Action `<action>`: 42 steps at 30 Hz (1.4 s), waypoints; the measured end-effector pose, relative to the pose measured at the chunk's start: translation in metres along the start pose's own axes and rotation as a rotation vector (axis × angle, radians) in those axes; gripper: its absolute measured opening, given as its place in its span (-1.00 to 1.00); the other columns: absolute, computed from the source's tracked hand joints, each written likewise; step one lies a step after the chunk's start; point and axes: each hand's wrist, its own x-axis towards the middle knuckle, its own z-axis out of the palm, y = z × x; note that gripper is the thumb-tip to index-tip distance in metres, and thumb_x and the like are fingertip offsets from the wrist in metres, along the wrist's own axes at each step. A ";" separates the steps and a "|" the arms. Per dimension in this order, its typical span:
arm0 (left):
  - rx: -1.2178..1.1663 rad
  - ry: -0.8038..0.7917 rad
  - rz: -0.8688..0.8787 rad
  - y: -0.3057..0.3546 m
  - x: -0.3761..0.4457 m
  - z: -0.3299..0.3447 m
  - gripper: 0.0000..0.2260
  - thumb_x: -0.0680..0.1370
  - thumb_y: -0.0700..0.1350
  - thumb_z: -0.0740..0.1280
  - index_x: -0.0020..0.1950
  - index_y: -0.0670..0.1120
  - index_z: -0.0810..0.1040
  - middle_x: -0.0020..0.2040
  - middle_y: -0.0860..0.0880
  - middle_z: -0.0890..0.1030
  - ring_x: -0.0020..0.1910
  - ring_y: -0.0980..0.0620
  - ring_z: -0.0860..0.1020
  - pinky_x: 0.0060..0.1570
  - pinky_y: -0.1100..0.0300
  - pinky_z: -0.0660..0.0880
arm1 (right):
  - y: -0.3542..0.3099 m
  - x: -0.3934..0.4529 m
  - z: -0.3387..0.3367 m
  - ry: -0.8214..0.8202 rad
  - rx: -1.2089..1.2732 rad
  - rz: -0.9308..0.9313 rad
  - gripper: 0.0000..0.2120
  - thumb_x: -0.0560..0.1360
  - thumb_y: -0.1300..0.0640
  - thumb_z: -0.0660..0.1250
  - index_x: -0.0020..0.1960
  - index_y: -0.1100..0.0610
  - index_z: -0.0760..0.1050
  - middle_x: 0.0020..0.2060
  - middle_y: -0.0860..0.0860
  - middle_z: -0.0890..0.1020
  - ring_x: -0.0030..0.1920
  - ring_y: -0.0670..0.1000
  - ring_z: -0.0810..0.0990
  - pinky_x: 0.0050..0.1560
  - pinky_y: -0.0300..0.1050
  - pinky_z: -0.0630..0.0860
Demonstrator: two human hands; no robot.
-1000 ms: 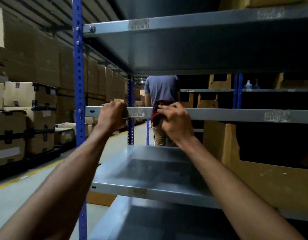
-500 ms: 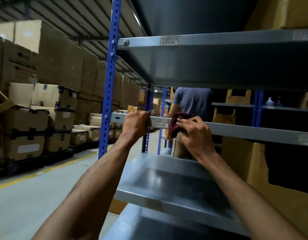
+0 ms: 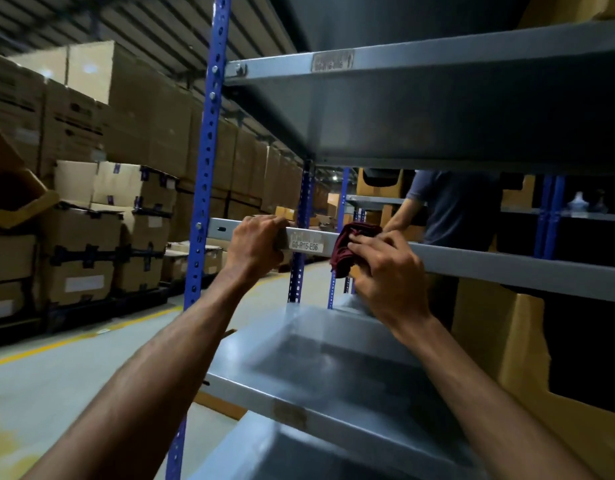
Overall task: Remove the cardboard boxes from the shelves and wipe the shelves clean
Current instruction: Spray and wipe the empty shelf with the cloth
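Warehouse aisle: left hand (image 3: 255, 244) grips grey steel shelf lip (image 3: 506, 268); right hand (image 3: 385, 268), 3 o'clock of it, bunches soft maroon cloth (image 3: 347, 249).

One label reads clearly enough: a pale sticker (image 3: 306, 243) on the front edge of the middle shelf (image 3: 506, 268), between the two hands, showing what looks like "60-R15-E06", the first characters less sure; a faint line of print above that code is too blurred to read; up on the front edge of the upper shelf (image 3: 437, 60) sits another sticker (image 3: 332, 61), its print smeared past reading; white labels (image 3: 85, 283) on the stacked cartons (image 3: 91, 251) across the aisle are too small to make out.
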 end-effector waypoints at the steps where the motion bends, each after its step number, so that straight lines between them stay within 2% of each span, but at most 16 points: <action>1: 0.009 -0.007 -0.002 0.002 0.000 -0.003 -0.61 0.31 -0.18 0.55 0.11 -0.04 0.63 -0.06 -0.06 0.67 -0.09 -0.10 0.62 -0.08 0.08 0.48 | -0.002 0.000 0.001 0.007 0.003 0.015 -0.63 0.32 0.36 0.50 0.12 0.19 0.68 0.06 0.04 0.72 0.05 0.09 0.58 0.06 -0.01 0.57; 5: -0.057 -0.114 0.012 0.002 -0.003 -0.007 -0.54 0.33 -0.03 0.50 0.20 -0.08 0.58 0.06 -0.07 0.63 0.05 -0.08 0.57 0.09 0.07 0.42 | -0.019 0.003 0.010 0.053 0.083 0.075 -0.62 0.36 0.35 0.49 0.17 0.17 0.67 0.10 0.05 0.70 0.08 0.09 0.58 0.10 -0.02 0.55; 8: -0.600 -0.168 0.009 -0.021 -0.009 -0.016 -0.56 0.36 -0.06 0.37 0.23 -0.11 0.60 0.12 -0.01 0.65 0.08 0.10 0.59 0.08 0.22 0.51 | -0.060 0.011 0.034 0.034 0.104 -0.030 -0.64 0.38 0.36 0.47 0.16 0.20 0.66 0.09 0.07 0.70 0.08 0.11 0.57 0.06 -0.01 0.59; 10: -0.773 0.119 -0.129 -0.045 -0.008 -0.022 -0.61 0.42 -0.22 0.31 0.25 -0.10 0.61 0.16 -0.02 0.65 0.08 0.14 0.59 0.04 0.27 0.54 | -0.087 0.023 0.058 -0.042 0.058 -0.103 -0.63 0.34 0.39 0.48 0.14 0.23 0.66 0.07 0.10 0.71 0.11 0.14 0.58 -0.02 0.06 0.64; 12: -0.758 0.366 -0.368 -0.075 -0.003 -0.026 -0.59 0.44 -0.15 0.25 0.29 -0.04 0.54 0.20 -0.04 0.59 0.14 0.06 0.52 0.09 0.23 0.47 | -0.105 0.036 0.081 -0.097 0.003 -0.086 -0.64 0.33 0.38 0.51 0.11 0.24 0.66 0.05 0.12 0.71 0.13 0.16 0.58 -0.07 0.12 0.66; 13: -0.734 0.389 -0.473 -0.092 0.002 -0.026 -0.59 0.45 -0.09 0.24 0.30 -0.01 0.49 0.20 -0.04 0.55 0.18 0.02 0.48 0.13 0.16 0.43 | -0.112 0.042 0.091 -0.109 -0.011 -0.053 -0.67 0.34 0.37 0.51 0.10 0.24 0.67 0.05 0.11 0.71 0.13 0.16 0.57 -0.08 0.12 0.66; 16: -0.777 0.148 -0.631 -0.133 0.026 -0.026 -0.56 0.48 0.06 0.25 0.33 -0.03 0.42 0.18 -0.09 0.52 0.13 -0.04 0.50 0.07 0.04 0.45 | -0.131 0.063 0.112 -0.091 -0.002 -0.004 -0.71 0.39 0.32 0.49 0.11 0.24 0.67 0.05 0.10 0.71 0.12 0.16 0.56 -0.03 0.10 0.65; 18: -0.999 -0.055 -0.673 -0.146 0.042 -0.028 -0.58 0.48 0.08 0.25 0.25 -0.12 0.49 0.06 -0.11 0.61 -0.03 -0.05 0.57 -0.15 0.10 0.50 | -0.149 0.077 0.123 -0.104 0.019 0.007 -0.73 0.41 0.29 0.48 0.11 0.20 0.68 0.05 0.09 0.71 0.11 0.14 0.55 -0.02 0.07 0.64; 20: -1.170 -0.132 -0.662 -0.149 0.051 -0.029 -0.59 0.46 0.08 0.29 0.15 -0.19 0.55 -0.04 -0.11 0.63 -0.19 0.00 0.59 -0.32 0.20 0.49 | -0.165 0.089 0.133 -0.128 0.016 0.020 -0.76 0.39 0.31 0.46 0.06 0.19 0.69 0.00 0.08 0.71 0.08 0.14 0.55 -0.05 0.07 0.63; 22: -1.182 -0.128 -0.632 -0.148 0.047 -0.026 -0.56 0.45 0.12 0.34 0.14 -0.20 0.55 -0.14 -0.08 0.58 -0.35 0.12 0.55 -0.39 0.29 0.44 | -0.173 0.090 0.138 -0.149 -0.004 0.034 -0.74 0.37 0.34 0.44 0.03 0.17 0.69 -0.01 0.06 0.71 0.07 0.14 0.55 -0.08 0.09 0.64; 24: -1.230 -0.097 -0.603 -0.145 0.042 -0.020 -0.70 0.57 -0.01 0.33 0.15 -0.21 0.49 -0.19 -0.03 0.53 -0.49 0.25 0.53 -0.48 0.41 0.39 | -0.168 0.083 0.132 -0.168 -0.009 -0.008 -0.69 0.35 0.35 0.46 0.07 0.16 0.69 0.04 0.04 0.72 0.08 0.13 0.56 -0.07 0.07 0.65; 28: -1.247 -0.046 -0.601 -0.144 0.042 -0.011 -0.72 0.62 -0.02 0.28 0.20 -0.20 0.50 -0.19 0.03 0.53 -0.50 0.35 0.52 -0.48 0.44 0.38 | -0.133 0.065 0.117 -0.076 -0.039 -0.063 -0.63 0.32 0.36 0.51 0.11 0.16 0.69 0.06 0.02 0.72 0.01 0.08 0.57 -0.06 -0.04 0.65; 30: -1.271 -0.037 -0.594 -0.148 0.045 -0.007 -0.73 0.64 0.11 0.21 0.09 -0.07 0.52 -0.17 0.03 0.55 -0.40 0.25 0.55 -0.31 0.30 0.44 | -0.137 0.069 0.123 -0.043 -0.021 -0.023 -0.65 0.32 0.34 0.52 0.10 0.17 0.70 0.04 0.04 0.73 -0.01 0.09 0.57 -0.06 -0.03 0.65; 33: -1.327 -0.055 -0.627 -0.154 0.048 0.003 -0.55 0.63 0.28 0.08 -0.06 -0.02 0.55 -0.22 -0.02 0.56 -0.25 0.01 0.50 -0.18 0.10 0.44 | -0.167 0.082 0.148 -0.065 0.013 -0.022 -0.68 0.33 0.36 0.50 0.07 0.16 0.71 -0.01 0.04 0.74 -0.05 0.10 0.58 -0.11 0.01 0.65; 39: -1.364 -0.138 -0.708 -0.165 0.057 0.013 -0.47 0.60 0.32 0.07 -0.09 -0.08 0.57 -0.32 -0.03 0.54 -0.28 -0.05 0.50 -0.18 0.04 0.46 | -0.182 0.085 0.160 -0.062 0.071 -0.062 -0.69 0.36 0.31 0.48 0.07 0.10 0.71 0.03 -0.05 0.73 -0.04 0.08 0.57 -0.11 -0.05 0.61; 42: -1.533 -0.222 -0.713 -0.166 0.055 0.007 -0.42 0.59 0.37 0.05 -0.07 -0.11 0.54 -0.32 -0.09 0.51 -0.34 -0.09 0.47 -0.32 0.13 0.45 | -0.186 0.091 0.166 0.031 0.148 0.059 -0.68 0.37 0.30 0.45 0.09 0.06 0.71 0.02 -0.06 0.73 -0.04 0.03 0.57 -0.05 -0.13 0.56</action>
